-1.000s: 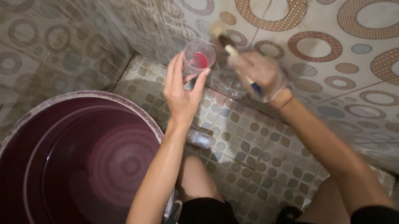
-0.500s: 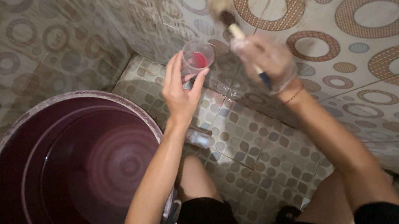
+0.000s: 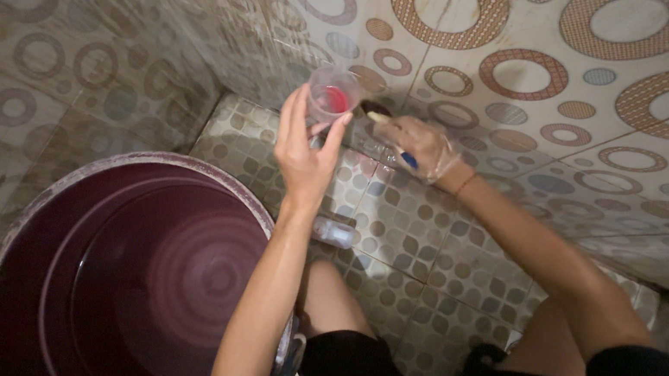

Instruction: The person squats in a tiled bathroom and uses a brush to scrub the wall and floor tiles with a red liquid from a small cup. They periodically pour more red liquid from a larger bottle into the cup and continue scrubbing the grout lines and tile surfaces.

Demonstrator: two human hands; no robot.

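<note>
My left hand (image 3: 305,150) holds a small clear plastic cup (image 3: 332,94) with a little red liquid in its bottom, raised near the corner where the wall meets the floor. My right hand (image 3: 422,145), in a thin clear glove, grips a brush (image 3: 391,138) with a pale ferrule and a blue handle. The brush head is low, close to the base of the patterned wall and just right of the cup. Its bristles are hard to make out.
A large dark purple bucket (image 3: 118,293) holding water fills the lower left. The wall tiles (image 3: 591,30) carry ring patterns and the floor tiles (image 3: 411,238) have small squares. A small clear object (image 3: 332,232) lies on the floor by my knees (image 3: 327,289).
My right hand has come down from the wall, bringing the brush from high beside the cup to low near the floor edge. The left hand and cup have stayed in place.
</note>
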